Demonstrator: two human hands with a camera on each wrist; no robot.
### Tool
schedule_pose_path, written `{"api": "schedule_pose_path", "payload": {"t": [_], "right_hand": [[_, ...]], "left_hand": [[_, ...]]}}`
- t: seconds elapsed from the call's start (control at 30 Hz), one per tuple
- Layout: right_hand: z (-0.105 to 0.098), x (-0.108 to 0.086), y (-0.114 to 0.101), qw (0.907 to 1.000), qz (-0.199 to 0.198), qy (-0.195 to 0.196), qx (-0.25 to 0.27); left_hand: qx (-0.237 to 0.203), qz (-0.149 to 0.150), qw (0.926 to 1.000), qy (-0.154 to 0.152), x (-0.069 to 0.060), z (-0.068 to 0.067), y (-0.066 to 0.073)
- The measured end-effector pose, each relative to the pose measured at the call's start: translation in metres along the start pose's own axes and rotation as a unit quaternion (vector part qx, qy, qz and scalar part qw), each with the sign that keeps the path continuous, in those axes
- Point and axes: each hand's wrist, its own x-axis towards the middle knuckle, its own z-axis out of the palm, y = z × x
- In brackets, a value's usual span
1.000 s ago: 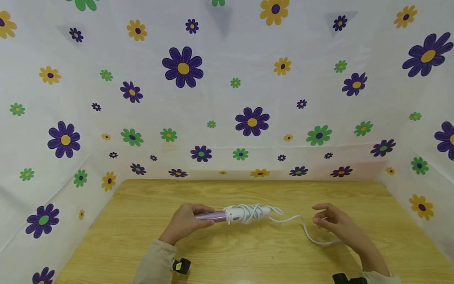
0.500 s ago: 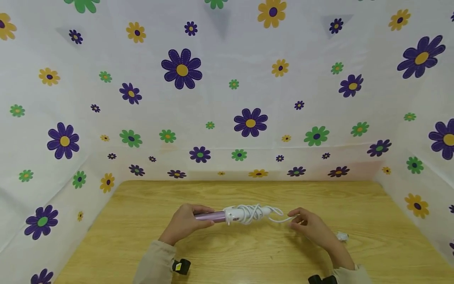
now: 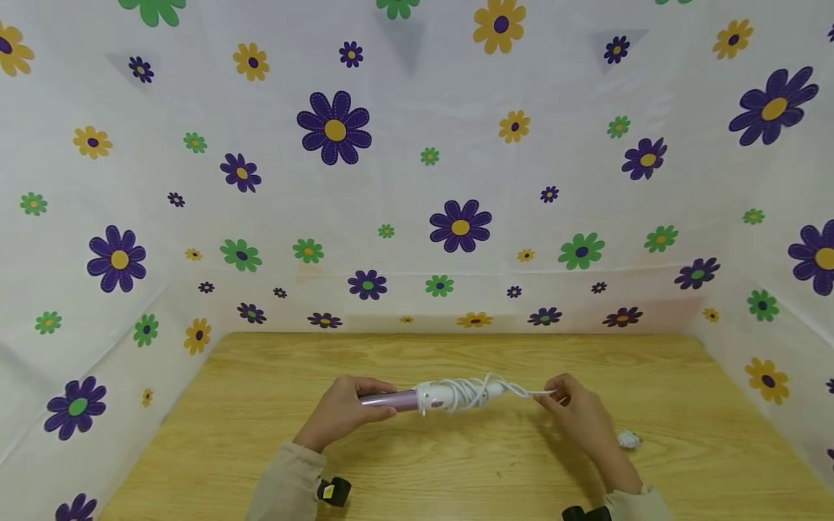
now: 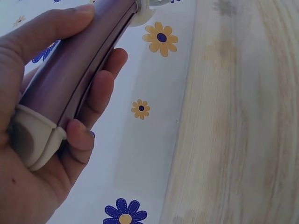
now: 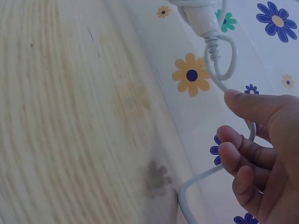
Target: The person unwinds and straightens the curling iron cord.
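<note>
My left hand (image 3: 348, 409) grips the purple barrel of a curling iron (image 3: 399, 400), its fingers wrapped round it in the left wrist view. The white handle (image 3: 433, 396) points right, with a white cord (image 3: 468, 393) wound in loops about it. Beyond the handle's end my right hand (image 3: 580, 416) pinches the cord between thumb and fingers. In the right wrist view the free cord (image 5: 198, 176) runs past the curled fingers and down toward the table. A white plug (image 3: 628, 439) lies on the table to the right of my right wrist.
The wooden table (image 3: 417, 477) lies under both hands. A white flower-patterned cloth (image 3: 404, 87) stands behind it and along both sides. Black camera mounts (image 3: 335, 491) sit at the wrists.
My right hand has moved left to the cord near the handle's end and now pinches it. The plug has come into view. The left hand keeps its grip on the curling iron.
</note>
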Motion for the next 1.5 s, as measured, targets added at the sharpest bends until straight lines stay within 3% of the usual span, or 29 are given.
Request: {"api": "schedule_pose_path", "payload": {"t": [0.3,0.57,0.83,1.0,1.17,1.37,1.5], "right_hand": [[-0.017,-0.004,0.010,0.9984,-0.010,0.031,0.046],[-0.032,-0.006,0.026,0.9992,-0.016,0.022,0.030],[-0.038,-0.007,0.038,0.9996,0.016,0.001,0.023],[-0.039,-0.007,0.046,0.9993,0.028,0.001,0.024],[-0.040,-0.007,0.054,0.9982,0.054,0.013,0.023],[-0.041,-0.006,0.058,0.9958,0.083,0.021,0.034],[-0.042,-0.005,0.059,0.9911,0.117,0.047,0.042]], "left_hand": [[0.015,-0.001,0.9998,0.010,0.001,-0.001,-0.003],[-0.004,-0.017,0.9991,0.038,0.000,-0.004,-0.002],[-0.037,-0.020,0.9981,0.046,-0.003,-0.006,0.003],[-0.047,-0.015,0.9980,0.039,-0.004,-0.007,0.006],[-0.051,-0.002,0.9986,0.011,-0.004,-0.007,0.005],[-0.030,0.007,0.9995,-0.010,-0.002,-0.004,0.002],[-0.022,0.010,0.9995,-0.023,-0.002,-0.004,0.000]]}}
